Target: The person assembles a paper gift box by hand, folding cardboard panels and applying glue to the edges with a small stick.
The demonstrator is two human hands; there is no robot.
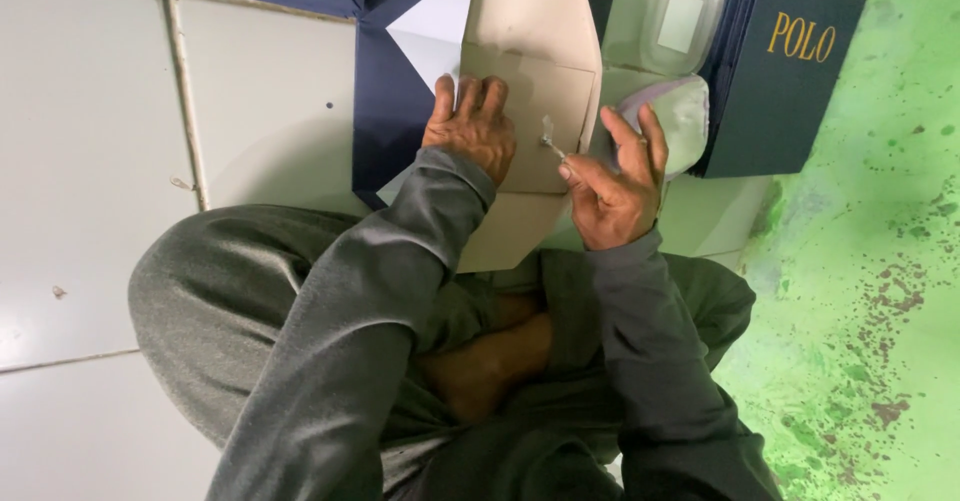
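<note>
Pressing flat on a grey-brown cardboard panel (530, 96), the left hand (470, 126) lies palm down with fingers spread and slightly curled at the tips; it grips nothing, only bears on the board. Just beside it, the right hand (615, 186) pinches a small thin applicator (552, 141) between thumb and forefinger, the other fingers fanned loose and upward. The applicator's pale tip touches or nearly touches the panel's right part (too small to tell which).

Cardboard panel: a folded piece with flaps, one flap rising toward the top of the view, another running down toward the person's lap. It lies partly over a dark navy sheet (385, 91) spread on the floor, whose white inner side shows as a triangle beside the upper flap.

Beyond the right hand: a pale lidded plastic container (670, 16) and under it a whitish rounded lid or tub (690, 111), both just beside the panel. To their right, a stack of navy covers (790, 91) with gold lettering stands on edge, leaning.

Person sits cross-legged in grey sleeves and grey trousers (230, 301), one bare foot (490, 361) showing in the lap. Floor: white tiles (90, 161) on the left, green paint-speckled surface (870, 291) on the right.
</note>
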